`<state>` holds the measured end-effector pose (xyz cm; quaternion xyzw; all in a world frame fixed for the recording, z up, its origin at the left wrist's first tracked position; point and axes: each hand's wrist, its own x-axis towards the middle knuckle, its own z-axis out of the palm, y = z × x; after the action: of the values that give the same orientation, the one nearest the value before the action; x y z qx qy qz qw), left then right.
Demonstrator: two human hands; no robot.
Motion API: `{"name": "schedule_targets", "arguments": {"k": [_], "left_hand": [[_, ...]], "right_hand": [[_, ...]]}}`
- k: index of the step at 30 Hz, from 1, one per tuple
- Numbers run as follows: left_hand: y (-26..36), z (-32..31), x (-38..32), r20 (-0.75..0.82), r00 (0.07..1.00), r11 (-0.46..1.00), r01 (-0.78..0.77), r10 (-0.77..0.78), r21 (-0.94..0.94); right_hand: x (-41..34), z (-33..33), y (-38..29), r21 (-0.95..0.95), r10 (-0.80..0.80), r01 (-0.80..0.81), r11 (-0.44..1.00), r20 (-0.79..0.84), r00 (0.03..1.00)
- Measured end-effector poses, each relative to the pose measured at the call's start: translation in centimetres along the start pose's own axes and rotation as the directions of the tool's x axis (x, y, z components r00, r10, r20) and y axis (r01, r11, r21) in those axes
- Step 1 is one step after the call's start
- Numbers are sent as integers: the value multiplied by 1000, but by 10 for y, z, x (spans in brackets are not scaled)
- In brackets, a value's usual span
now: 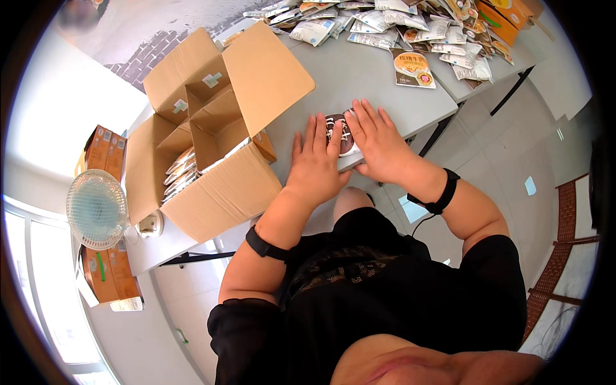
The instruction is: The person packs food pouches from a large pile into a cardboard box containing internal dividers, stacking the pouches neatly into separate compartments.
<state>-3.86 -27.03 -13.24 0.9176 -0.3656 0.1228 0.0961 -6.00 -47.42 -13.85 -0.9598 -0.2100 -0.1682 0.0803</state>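
My left hand (315,166) and my right hand (380,142) lie palm down, fingers spread, on a dark printed packet (340,132) at the table's front edge. The hands cover much of the packet, so its full outline is hidden. Neither hand is closed around anything. To the left stands an open cardboard box (226,192) with cardboard dividers (204,139) inside. Stacked pouches (180,173) fill its near-left compartment, and edges of more pouches show along the near-right one. A single brown-and-white pouch (414,67) lies flat beyond my right hand.
A large heap of pouches (385,24) spreads over the far side of the grey table (356,72). Orange cartons (500,24) stand behind it at right. On the left are a fan (97,209), a socket block (150,224) and further orange cartons (108,272).
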Motion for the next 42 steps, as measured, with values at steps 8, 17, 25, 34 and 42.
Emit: {"name": "schedule_targets", "arguments": {"k": [8, 17, 25, 34, 42], "left_hand": [[-1, 1, 0, 11, 1000, 999, 24, -24, -47], [-2, 6, -1, 51, 999, 1000, 17, -17, 12], [-3, -2, 10, 170, 985, 997, 8, -21, 74], [-7, 17, 7, 118, 992, 998, -48, 44, 33], [-6, 6, 16, 278, 959, 994, -77, 51, 82]], "right_hand": [[2, -5, -3, 44, 51, -53, 998, 33, 998], [5, -8, -8, -7, 72, -71, 997, 76, 995], [21, -41, -15, -48, 121, -111, 993, 290, 949], [35, -28, -21, -32, 30, -22, 999, 254, 967], [36, -25, -16, 25, 25, -32, 999, 260, 965]]}}
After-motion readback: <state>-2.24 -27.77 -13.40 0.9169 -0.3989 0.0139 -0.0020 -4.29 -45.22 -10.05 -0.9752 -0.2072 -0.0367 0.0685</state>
